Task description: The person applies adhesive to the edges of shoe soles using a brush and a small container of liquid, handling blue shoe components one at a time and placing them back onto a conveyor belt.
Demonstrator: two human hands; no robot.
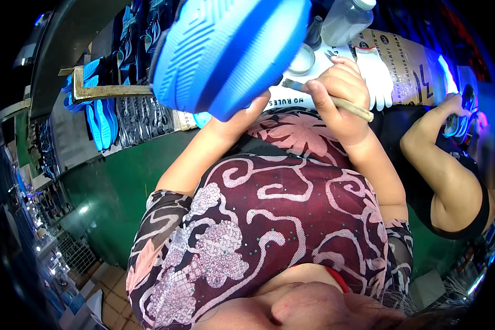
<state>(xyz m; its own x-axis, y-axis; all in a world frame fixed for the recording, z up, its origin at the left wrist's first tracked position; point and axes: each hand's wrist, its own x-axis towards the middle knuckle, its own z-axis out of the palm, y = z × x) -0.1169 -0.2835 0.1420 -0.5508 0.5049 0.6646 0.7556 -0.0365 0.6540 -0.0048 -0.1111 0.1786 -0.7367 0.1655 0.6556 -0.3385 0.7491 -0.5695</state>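
Observation:
A large blue shoe sole [231, 55], its ridged tread facing me, is raised at the top of the view. My left hand [247, 114] grips its lower edge; most of those fingers are hidden behind it. My right hand [343, 91] is closed around a brush [358, 109] with a pale wooden handle. The brush's dark tip points left, close to the sole's lower right edge, and I cannot tell whether they touch. A small metal tip [330, 54] shows beside the raised fingers of my right hand. Just beyond lies a round shallow dish [301, 60].
Behind the dish stand a clear jar [347, 23] with a white cap and a dark bottle [314, 34]. White gloves [375, 77] lie on printed cardboard [409, 66]. Blue soles [101, 124] and dark shoe parts fill the left side. At right, a co-worker's hand [454, 104] holds a blue-edged shoe.

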